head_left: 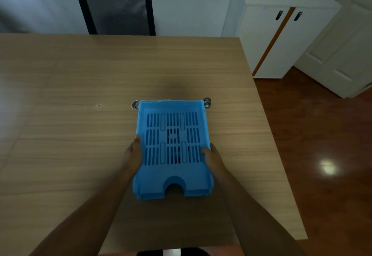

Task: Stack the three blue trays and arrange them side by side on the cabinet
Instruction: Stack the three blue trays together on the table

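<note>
A blue slotted plastic tray lies flat over the wooden table, with a half-round notch in its near edge. More blue layers show under its near edge, so it looks like a stack; how many trays I cannot tell. My left hand grips the tray's left side and my right hand grips its right side, thumbs on the rim. Metal parts stick out past the tray's far corners. The white cabinet stands at the far right, beyond the table.
A black mesh office chair stands behind the table's far edge. The table's right edge runs diagonally beside reddish wooden floor. A white panelled door stands right of the cabinet. A small mark sits on the table.
</note>
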